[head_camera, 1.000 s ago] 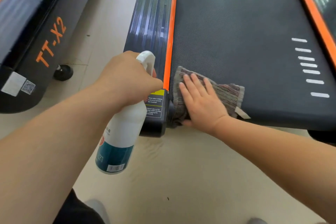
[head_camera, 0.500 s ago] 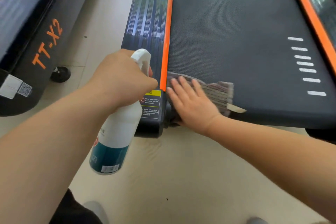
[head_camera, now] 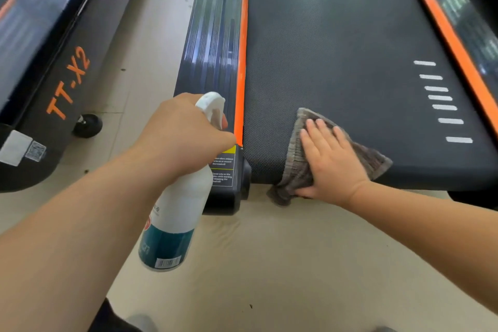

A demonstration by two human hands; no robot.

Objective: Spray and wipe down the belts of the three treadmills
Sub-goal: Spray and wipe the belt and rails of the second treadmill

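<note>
A dark textured treadmill belt [head_camera: 336, 62] with orange side strips fills the upper middle of the head view. My right hand [head_camera: 330, 159] lies flat with straight fingers on a grey-brown cloth [head_camera: 296, 167] at the belt's near end; one corner of the cloth droops over the rear edge. My left hand [head_camera: 183, 132] grips the neck of a white spray bottle [head_camera: 177, 213] with a teal label, held over the floor beside the left side rail. A second treadmill [head_camera: 54, 67] marked TT-X2 stands at the left.
Beige floor [head_camera: 283, 264] lies in front of the treadmills and runs between them. The left rail [head_camera: 213, 43] carries a yellow warning sticker at its rear end. A small black wheel [head_camera: 87, 125] sits under the left treadmill. White stripes [head_camera: 442, 100] mark the belt's right side.
My right hand has slid the cloth to the right along the belt's rear end, away from the orange strip. My left hand with the bottle has stayed about where it was.
</note>
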